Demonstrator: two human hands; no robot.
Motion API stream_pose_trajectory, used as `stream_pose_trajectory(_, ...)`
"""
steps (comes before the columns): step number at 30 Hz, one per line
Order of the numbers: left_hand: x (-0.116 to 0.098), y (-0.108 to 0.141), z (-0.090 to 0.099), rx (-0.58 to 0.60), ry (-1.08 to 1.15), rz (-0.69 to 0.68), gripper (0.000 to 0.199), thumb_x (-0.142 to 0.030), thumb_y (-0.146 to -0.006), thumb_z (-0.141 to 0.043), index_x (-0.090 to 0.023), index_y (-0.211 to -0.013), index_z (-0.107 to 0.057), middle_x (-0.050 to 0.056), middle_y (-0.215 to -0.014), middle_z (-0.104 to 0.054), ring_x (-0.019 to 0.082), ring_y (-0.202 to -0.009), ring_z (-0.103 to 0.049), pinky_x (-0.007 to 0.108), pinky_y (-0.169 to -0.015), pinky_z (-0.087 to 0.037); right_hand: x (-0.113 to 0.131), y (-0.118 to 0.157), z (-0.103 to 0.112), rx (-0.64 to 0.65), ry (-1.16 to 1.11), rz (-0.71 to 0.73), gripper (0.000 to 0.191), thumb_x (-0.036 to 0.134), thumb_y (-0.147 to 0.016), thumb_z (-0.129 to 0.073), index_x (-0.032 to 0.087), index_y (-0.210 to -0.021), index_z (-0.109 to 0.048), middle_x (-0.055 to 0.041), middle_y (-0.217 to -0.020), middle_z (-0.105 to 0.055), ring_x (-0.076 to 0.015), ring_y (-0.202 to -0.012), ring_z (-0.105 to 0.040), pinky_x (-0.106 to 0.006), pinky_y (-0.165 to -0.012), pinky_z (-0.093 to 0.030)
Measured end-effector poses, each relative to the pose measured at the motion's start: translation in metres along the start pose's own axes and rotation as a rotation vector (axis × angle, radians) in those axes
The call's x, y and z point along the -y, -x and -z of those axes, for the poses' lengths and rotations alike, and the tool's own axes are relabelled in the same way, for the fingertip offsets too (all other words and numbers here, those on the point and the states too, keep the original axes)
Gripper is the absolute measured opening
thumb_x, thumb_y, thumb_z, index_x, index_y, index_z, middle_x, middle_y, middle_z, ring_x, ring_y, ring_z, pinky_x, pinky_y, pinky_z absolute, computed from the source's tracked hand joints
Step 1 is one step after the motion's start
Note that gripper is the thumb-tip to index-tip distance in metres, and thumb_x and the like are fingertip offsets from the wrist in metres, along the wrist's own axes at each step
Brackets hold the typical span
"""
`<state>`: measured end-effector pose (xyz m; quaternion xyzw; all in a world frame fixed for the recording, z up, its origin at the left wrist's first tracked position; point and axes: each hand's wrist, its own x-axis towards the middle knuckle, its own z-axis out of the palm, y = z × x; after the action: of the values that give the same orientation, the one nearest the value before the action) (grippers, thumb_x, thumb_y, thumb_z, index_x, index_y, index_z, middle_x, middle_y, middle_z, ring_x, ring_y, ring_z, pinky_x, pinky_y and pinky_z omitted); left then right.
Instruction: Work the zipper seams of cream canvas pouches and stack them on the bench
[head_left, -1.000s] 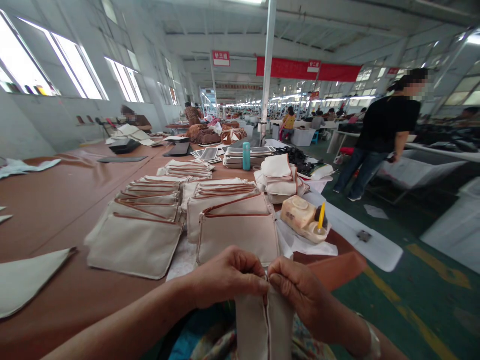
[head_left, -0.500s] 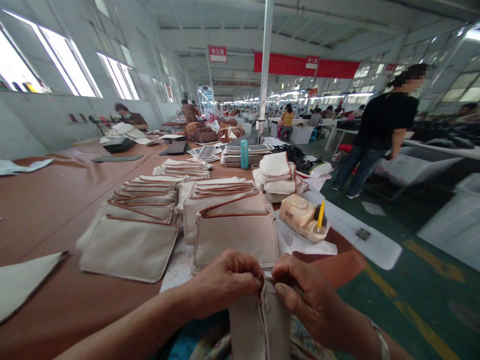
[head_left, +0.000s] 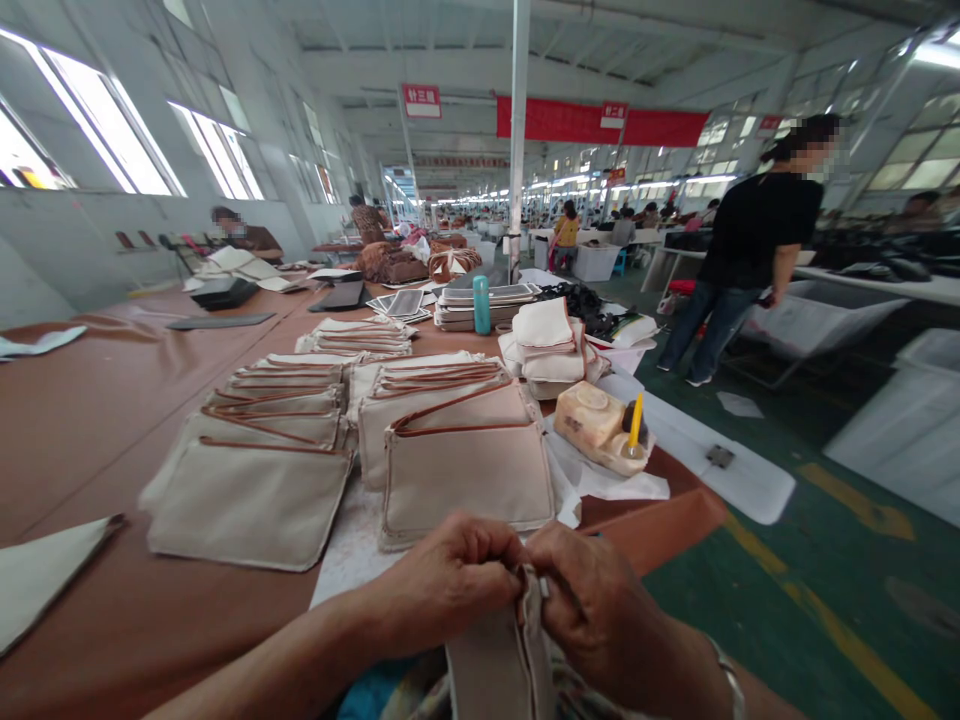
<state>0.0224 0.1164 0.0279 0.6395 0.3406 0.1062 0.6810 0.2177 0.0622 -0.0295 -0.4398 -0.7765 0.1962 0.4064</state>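
Low in front of me, over my lap, I hold a beige fabric pouch [head_left: 491, 660] with a seam running down it. My left hand [head_left: 461, 570] pinches its top edge from the left, fingers curled. On the other side of that edge, my right hand [head_left: 589, 590] is closed on the pouch, its knuckles almost touching the left hand. The fingertips of both hands are partly hidden. Just beyond them stands a similar beige pouch [head_left: 465, 480] with a brown-trimmed open top. Left of it lies another row of pouches [head_left: 251, 505], overlapping one another.
A cut-down plastic container [head_left: 592, 420] with a yellow-tipped bottle [head_left: 635, 425] sits at the right. Folded beige pieces [head_left: 544, 330] and a teal flask [head_left: 481, 305] are farther back. A person in black [head_left: 757, 240] stands across the aisle to the right.
My right hand has shifted left and turned over the pouch's top edge, closer to my left hand. The pouch looks narrower, and the whole view has swung slightly right.
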Motion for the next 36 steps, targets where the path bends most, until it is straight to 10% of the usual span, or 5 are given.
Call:
stream_pose_trajectory(6, 0.005, 0.005, 0.003, -0.019, 0.097, 0.003, 0.02, -0.021, -0.066, -0.057, -0.012, -0.077, -0.071, 0.001, -0.069, -0.058, 0.015, -0.067, -0.046, 0.023, -0.064, -0.037, -0.002, -0.01, 0.026, 0.041, -0.245, -0.042, 0.016, 0.016, -0.098, -0.045, 0.021, -0.102, -0.06, -0.0065, -0.095, -0.069, -0.0179, -0.085, -0.066, -0.029, -0.074, -0.052)
stream_pose_trajectory(21, -0.002, 0.007, -0.016, -0.194, -0.242, 0.092, 0.027, -0.026, -0.072, -0.056, -0.009, -0.087, -0.072, -0.002, -0.061, -0.05, 0.01, -0.055, -0.036, 0.021, -0.048, -0.027, 0.018, 0.015, -0.004, -0.15, 0.043, 0.234, 0.03, 0.005, -0.093, -0.047, 0.019, -0.118, -0.053, -0.0116, -0.095, -0.069, -0.0248, -0.085, -0.066, -0.035, -0.075, -0.054)
stream_pose_trajectory(36, -0.008, 0.01, -0.026, 0.103, -0.139, 0.034, 0.011, -0.017, -0.066, -0.054, -0.013, -0.071, -0.063, -0.004, -0.065, -0.044, 0.008, -0.056, -0.032, 0.021, -0.049, -0.026, 0.004, -0.016, 0.035, 0.031, 0.319, 0.301, 0.018, 0.006, -0.086, -0.042, 0.021, -0.078, -0.048, -0.0038, -0.071, -0.053, -0.0192, -0.065, -0.049, -0.032, -0.059, -0.039)
